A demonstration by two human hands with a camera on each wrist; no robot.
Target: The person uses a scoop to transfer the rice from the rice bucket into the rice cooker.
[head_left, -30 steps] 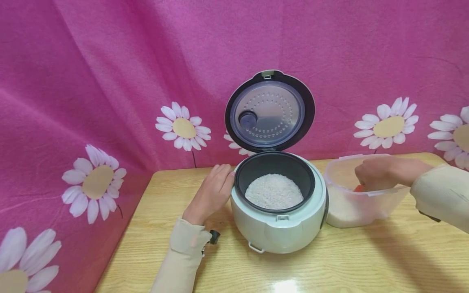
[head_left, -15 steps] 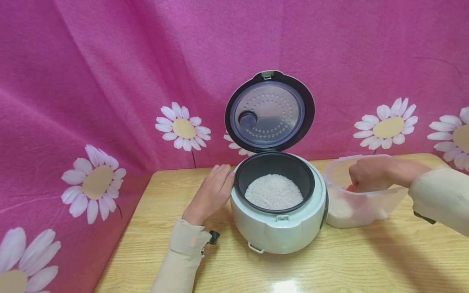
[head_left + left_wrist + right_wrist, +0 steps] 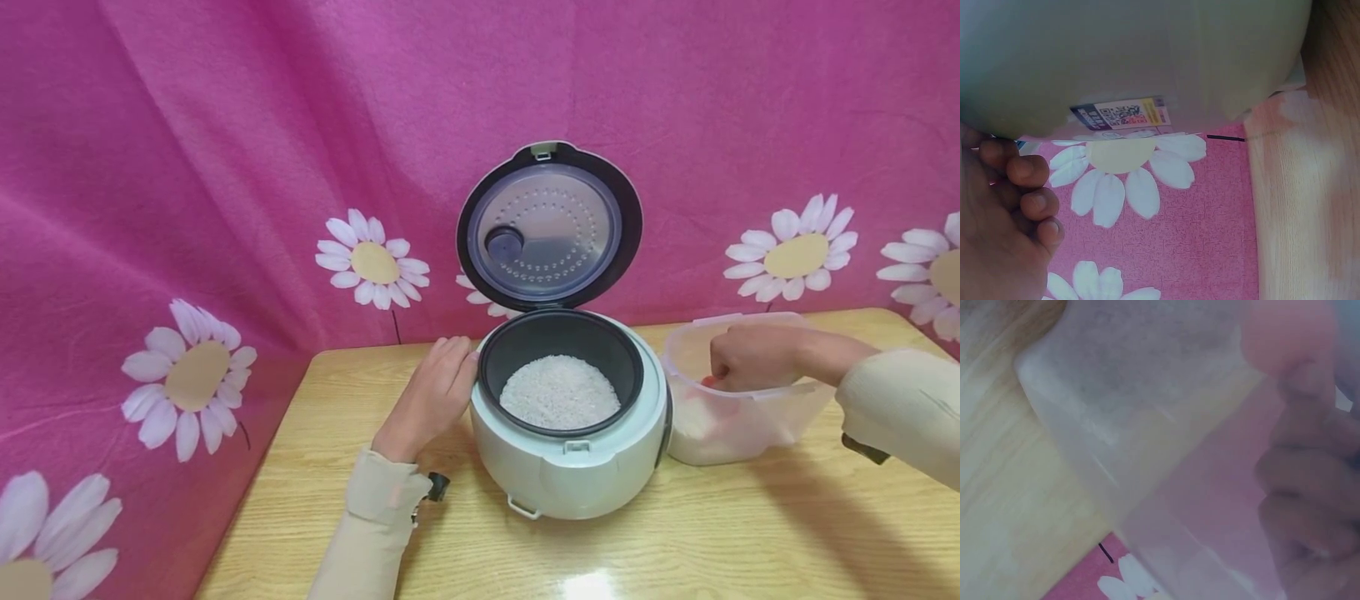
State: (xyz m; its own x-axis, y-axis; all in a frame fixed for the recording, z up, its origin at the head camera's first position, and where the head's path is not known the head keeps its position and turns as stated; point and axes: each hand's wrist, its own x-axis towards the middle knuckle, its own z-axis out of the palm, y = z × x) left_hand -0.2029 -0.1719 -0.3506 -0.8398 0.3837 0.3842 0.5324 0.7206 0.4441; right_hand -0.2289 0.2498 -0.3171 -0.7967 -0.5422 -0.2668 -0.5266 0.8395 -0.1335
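A pink cloth (image 3: 225, 125) printed with white daisies hangs behind and drapes past the left end of the wooden desk (image 3: 675, 542). In the middle of the desk stands a pale rice cooker (image 3: 570, 454), its round lid (image 3: 549, 227) tipped up at the far side and its dark inner pot (image 3: 562, 350) holding a bed of white rice (image 3: 559, 393). Just right of the cooker sits a translucent plastic tub (image 3: 750, 425), with white rice showing through its wall.

The left hand (image 3: 431, 396) rests against the cooker's left side, fingers loosely bent along the wall, clasping nothing. The right hand (image 3: 750, 357) reaches down into the tub from the right, its grip curled round something red (image 3: 707, 382), of which only a sliver shows below the knuckles; what it is cannot be told. The right wrist view is too blurred to add more.
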